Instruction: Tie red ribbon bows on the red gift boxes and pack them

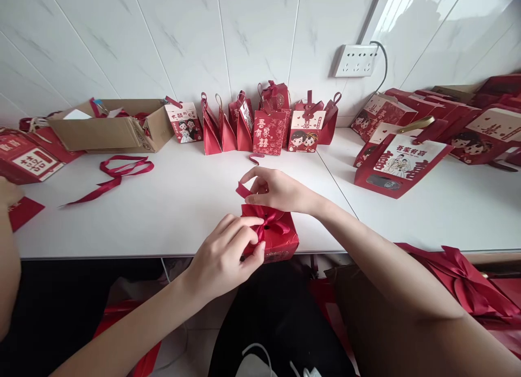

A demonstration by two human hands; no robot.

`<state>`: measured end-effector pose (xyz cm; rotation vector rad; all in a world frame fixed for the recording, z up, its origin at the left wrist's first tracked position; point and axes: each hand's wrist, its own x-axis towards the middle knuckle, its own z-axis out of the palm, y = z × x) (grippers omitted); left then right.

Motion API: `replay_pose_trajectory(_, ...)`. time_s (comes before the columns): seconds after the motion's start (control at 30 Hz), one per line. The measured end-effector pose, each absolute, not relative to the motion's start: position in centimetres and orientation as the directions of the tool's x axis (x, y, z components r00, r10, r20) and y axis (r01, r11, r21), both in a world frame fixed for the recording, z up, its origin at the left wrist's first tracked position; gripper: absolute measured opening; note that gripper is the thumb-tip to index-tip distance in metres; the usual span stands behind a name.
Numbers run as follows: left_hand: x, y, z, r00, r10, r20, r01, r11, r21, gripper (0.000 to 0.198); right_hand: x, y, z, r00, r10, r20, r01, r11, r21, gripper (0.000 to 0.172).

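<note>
A small red gift box point(285, 245) sits at the table's front edge, with a dark red satin ribbon bow point(277, 225) on its top. My left hand point(228, 249) comes from the lower left, its fingers closed on the left side of the bow near the knot. Over the far side of the box, my right hand point(274, 189) pinches a ribbon end point(243, 190) that sticks out to the left of the fingers. The hands cover part of the box's top and the left loop.
Several small red gift boxes point(269, 132) stand along the wall. At left are an open cardboard box point(93, 135), a loose ribbon point(116, 176) and another person's arm point(6, 241). More red boxes point(402, 165) stand at right; a brown carton point(366, 328) is below the edge.
</note>
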<state>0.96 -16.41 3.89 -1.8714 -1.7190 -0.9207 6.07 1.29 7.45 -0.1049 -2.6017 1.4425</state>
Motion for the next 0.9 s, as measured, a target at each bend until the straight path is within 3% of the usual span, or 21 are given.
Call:
replay_pose_trajectory(0.1,0.8,-16.3,4.0,-0.036,0.714,0.7,0.971,-0.141,0.193,0.019,6.2,1.6,7.4,-0.976,0.159,0.146,-0.027,0.584,-0.812,0.024)
replay_pose_trajectory(0.2,0.7,-16.3,4.0,-0.093,0.73,0.677,0.954,-0.129,0.269,0.014,8.0,1.6,7.7,-0.905,0.289,0.313,-0.006,0.727,-0.687,0.026)
replay_pose_trajectory(0.27,0.6,-16.3,4.0,-0.137,0.732,0.667,0.946,-0.103,0.308,0.012,10.2,1.3,7.9,-0.849,0.35,0.396,0.039,0.788,-0.614,0.019)
replay_pose_trajectory(0.37,0.4,-16.4,3.9,-0.216,0.748,0.627,0.92,-0.059,0.387,0.011,13.6,0.4,7.7,-0.902,0.3,0.311,0.083,0.826,-0.557,0.025)
replay_pose_trajectory(0.47,0.4,-16.5,4.1,-0.345,0.787,0.511,0.824,-0.007,0.566,0.007,15.2,-0.5,6.8,-0.912,0.262,0.315,0.084,0.872,-0.482,0.029)
replay_pose_trajectory(0.63,0.3,-16.3,4.8,-0.537,0.831,0.143,0.463,0.149,0.874,0.021,15.1,-1.1,5.7,-0.886,0.148,0.44,-0.02,0.934,-0.355,0.006)
replay_pose_trajectory(0.8,0.1,-16.4,4.9,-0.601,0.799,0.016,0.305,0.211,0.929,0.027,15.4,-0.4,4.9,-0.785,-0.022,0.619,-0.101,0.991,-0.092,0.016)
replay_pose_trajectory(0.9,0.2,-16.5,4.8,-0.622,0.783,0.011,0.284,0.212,0.935,0.029,15.7,-0.1,4.1,-0.763,-0.062,0.643,-0.179,0.977,-0.117,0.021)
